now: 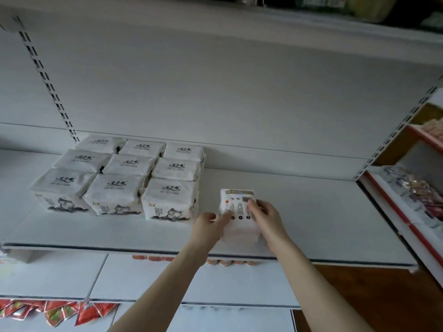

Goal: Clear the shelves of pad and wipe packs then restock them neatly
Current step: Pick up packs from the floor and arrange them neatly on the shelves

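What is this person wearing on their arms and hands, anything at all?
Nothing that shows. The left hand and right hand are bare, with no gloves, and I see no rings, watch or bracelet at either wrist. The left forearm and right forearm are bare too, with no sleeve in view up to the bottom edge of the picture.

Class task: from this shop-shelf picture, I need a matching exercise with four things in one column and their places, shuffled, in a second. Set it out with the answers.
Things
1. block of white packs
2. single pack
3. red sachets
4. colourful packets

Places
A. red-edged neighbouring shelf, far right
B. between the left hand and right hand
C. lowest in view, bottom left
D. left part of the white shelf, in three rows

Pairs: 1-D, 2-B, 3-C, 4-A
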Action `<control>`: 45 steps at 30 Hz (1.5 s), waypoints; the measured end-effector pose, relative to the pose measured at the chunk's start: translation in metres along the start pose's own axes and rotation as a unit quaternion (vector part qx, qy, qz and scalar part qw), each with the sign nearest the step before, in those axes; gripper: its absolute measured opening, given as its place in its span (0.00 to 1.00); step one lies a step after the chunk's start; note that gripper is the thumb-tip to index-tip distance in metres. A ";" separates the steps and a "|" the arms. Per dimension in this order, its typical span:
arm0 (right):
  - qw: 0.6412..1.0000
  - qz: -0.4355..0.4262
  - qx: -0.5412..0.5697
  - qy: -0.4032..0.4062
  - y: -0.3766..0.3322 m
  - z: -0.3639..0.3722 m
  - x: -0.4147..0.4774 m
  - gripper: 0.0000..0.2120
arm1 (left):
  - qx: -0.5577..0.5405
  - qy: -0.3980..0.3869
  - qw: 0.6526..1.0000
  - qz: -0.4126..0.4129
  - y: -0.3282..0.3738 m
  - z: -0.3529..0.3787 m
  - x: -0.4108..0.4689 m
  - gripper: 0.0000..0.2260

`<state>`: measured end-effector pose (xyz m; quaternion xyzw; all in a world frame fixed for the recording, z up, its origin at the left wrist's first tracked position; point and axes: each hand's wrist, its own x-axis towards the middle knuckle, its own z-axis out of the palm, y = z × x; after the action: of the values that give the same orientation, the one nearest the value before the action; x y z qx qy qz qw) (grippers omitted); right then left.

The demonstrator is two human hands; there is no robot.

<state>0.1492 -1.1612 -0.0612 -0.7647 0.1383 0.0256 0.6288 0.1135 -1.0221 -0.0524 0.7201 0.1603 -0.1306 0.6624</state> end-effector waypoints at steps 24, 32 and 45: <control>0.981 -0.145 0.091 -0.090 -0.038 -0.036 -0.015 0.29 | -0.192 -0.035 0.979 0.058 0.034 -0.006 -0.012 0.14; 0.889 0.139 0.366 -0.238 -0.036 -0.049 -0.012 0.19 | -0.217 -0.078 0.972 0.044 0.025 -0.007 -0.013 0.27; 0.962 -0.025 -0.025 -0.270 -0.061 -0.064 0.000 0.31 | -0.093 -0.077 0.984 0.130 0.029 -0.013 -0.007 0.32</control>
<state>0.1554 -1.2122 0.0105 -0.7484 -0.0559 0.2187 0.6237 0.1187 -1.0120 -0.0224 0.6580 0.0257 -0.0831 0.7480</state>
